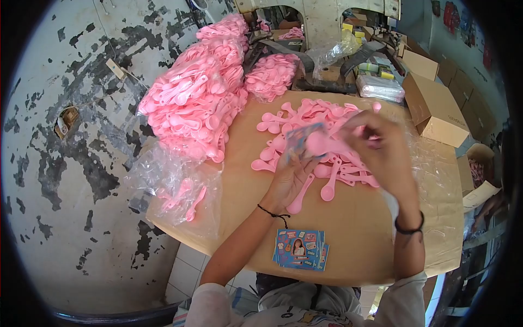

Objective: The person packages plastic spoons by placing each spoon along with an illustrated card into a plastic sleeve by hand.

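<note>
My left hand (294,173) is closed on a blue printed card (298,136), held up over the middle of the table. Across the front of that card lies the round bowl of a pink measuring spoon (321,144). Its handle runs back to my right hand (378,144), which is smeared by motion but pinches it. Beneath both hands spreads a loose heap of pink spoons (329,188). A stack of blue cards (299,249) with a printed portrait rests near the table's front edge, close to my body.
Clear bags packed with pink spoons (190,98) are piled at the back left of the brown-covered table (245,218). A crumpled plastic bag (180,204) with a few spoons lies at the left edge. Cardboard boxes (436,106) stand at the right.
</note>
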The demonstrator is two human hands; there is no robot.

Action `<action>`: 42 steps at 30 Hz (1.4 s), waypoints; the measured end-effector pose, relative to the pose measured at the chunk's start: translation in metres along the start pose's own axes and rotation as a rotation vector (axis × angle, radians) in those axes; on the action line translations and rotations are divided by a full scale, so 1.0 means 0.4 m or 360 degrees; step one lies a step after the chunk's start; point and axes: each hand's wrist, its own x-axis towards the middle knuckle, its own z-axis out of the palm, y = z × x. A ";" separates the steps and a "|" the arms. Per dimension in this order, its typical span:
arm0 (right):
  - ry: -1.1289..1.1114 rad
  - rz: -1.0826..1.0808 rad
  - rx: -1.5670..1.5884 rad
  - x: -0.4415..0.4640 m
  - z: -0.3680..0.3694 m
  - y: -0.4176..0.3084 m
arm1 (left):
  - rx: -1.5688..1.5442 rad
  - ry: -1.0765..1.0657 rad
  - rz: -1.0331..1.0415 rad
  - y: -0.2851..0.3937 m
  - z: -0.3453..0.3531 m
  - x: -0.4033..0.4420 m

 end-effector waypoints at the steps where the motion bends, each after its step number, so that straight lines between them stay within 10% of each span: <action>1: 0.0102 -0.0023 -0.0071 -0.001 -0.033 -0.021 | -0.0006 -0.0001 0.0024 0.005 0.005 0.005; 7: 0.0035 -0.0288 -0.0226 0.002 -0.041 0.015 | 0.1343 -0.0011 0.0607 0.064 0.074 0.032; 14: -0.0190 -0.0142 -0.0125 0.002 0.000 0.057 | 0.2281 -0.0383 0.0558 -0.042 0.174 0.040; 16: -0.0019 -0.0240 0.0024 0.015 -0.003 0.036 | 0.2601 -0.0154 0.0012 -0.018 0.188 0.055; 19: 0.0304 -0.0083 0.0206 0.018 0.001 0.036 | 0.1273 -0.0110 -0.0232 -0.005 0.215 0.038; 23: -0.0423 0.0018 0.0380 0.027 0.020 0.127 | 0.0668 -0.0624 -0.0540 0.001 0.153 0.026; 29: -0.0137 0.0139 0.0243 0.038 0.027 0.129 | 0.1705 -0.0143 -0.0408 0.041 0.158 0.013; 37: -0.0171 0.0222 0.0148 0.036 0.046 0.117 | 0.1288 0.0059 -0.0056 0.047 0.161 0.014; 42: 0.0120 -0.0508 -0.0426 0.031 0.078 0.127 | 0.1571 0.0211 0.0056 0.034 0.146 0.016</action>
